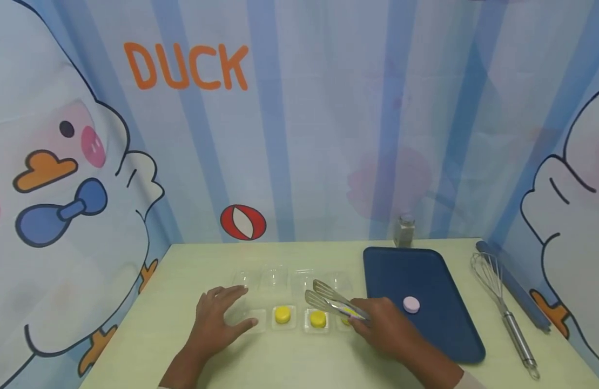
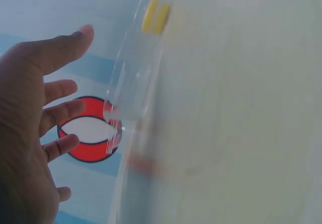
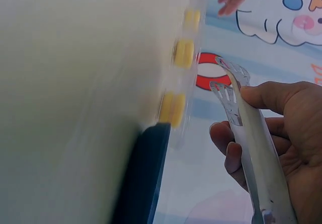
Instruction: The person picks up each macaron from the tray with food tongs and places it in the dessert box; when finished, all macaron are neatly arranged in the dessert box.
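My right hand (image 1: 391,329) grips metal tongs (image 1: 328,300), thumb on one arm and fingers round the other. The slotted tips stand slightly apart with nothing between them, above a clear plastic container (image 1: 255,321). Yellow macarons (image 3: 183,53) sit in three of its front compartments; the leftmost front one holds none. In the head view the tongs partly hide the rightmost macaron. Around the container's left end, my left hand (image 1: 216,324) hovers with thumb and fingers spread, holding nothing. To the right, one pale pink macaron (image 1: 411,304) lies on a dark blue tray (image 1: 391,270).
A whisk (image 1: 510,324) and a long blue-grey roller-like bar (image 1: 515,289) lie along the table's right edge. Behind the tray stands a small glass jar (image 1: 404,231). A printed duck curtain (image 1: 323,135) walls off the back and sides of the pale table (image 1: 143,329).
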### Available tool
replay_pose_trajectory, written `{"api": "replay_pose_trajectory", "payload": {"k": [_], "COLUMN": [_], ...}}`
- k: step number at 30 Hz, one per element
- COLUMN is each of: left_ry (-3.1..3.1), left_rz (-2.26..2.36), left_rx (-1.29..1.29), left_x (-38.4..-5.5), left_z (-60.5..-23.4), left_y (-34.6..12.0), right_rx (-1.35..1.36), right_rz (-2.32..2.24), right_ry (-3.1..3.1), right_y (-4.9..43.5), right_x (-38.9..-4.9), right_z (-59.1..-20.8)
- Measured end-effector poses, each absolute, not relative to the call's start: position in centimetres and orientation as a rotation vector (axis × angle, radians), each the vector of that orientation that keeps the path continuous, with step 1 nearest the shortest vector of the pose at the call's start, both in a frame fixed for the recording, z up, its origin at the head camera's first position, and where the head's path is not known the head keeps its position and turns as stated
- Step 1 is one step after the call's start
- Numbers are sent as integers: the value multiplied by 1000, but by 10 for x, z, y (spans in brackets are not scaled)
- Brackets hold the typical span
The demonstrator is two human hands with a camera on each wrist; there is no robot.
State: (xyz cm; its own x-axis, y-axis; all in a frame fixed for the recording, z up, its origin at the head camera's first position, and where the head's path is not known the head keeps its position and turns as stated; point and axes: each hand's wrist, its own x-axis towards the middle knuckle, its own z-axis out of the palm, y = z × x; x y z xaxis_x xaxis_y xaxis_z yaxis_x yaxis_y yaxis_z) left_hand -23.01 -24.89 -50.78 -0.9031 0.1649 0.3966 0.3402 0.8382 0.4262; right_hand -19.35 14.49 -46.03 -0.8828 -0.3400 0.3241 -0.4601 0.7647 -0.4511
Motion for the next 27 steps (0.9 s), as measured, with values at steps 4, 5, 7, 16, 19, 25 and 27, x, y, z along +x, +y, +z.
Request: {"api": "replay_pose_trajectory", "payload": {"k": [4,5,7,16,19,25,27], "left_ry": [-2712,-2723,-2729,-2702,-2705,-2646,-2621], "left_rz": [-716,-715,-718,-852,-898,-910,-928], "left_rx": [-302,-287,-273,-368,-392,-503,-542], "left_x": [-224,-223,-221,-219,-221,-223,-224], "left_z": [-507,-507,-506,-515,-518,-526,-529], "left_y": [-260,-262,-265,-270,-270,-274,-275], "right_rx": [517,495,457,296,270,279,281], "right_rz": [786,781,784,789,793,798,775], "right_ry": [-2784,-2789,-2794,-2889,-2888,-2836,-2838], "right_y": [154,156,162,194,207,232,241], "right_x": [-191,-190,-188,-180,-178,-173,-171], "right_z": [-460,-461,-462,-465,-464,-468,-469]}}
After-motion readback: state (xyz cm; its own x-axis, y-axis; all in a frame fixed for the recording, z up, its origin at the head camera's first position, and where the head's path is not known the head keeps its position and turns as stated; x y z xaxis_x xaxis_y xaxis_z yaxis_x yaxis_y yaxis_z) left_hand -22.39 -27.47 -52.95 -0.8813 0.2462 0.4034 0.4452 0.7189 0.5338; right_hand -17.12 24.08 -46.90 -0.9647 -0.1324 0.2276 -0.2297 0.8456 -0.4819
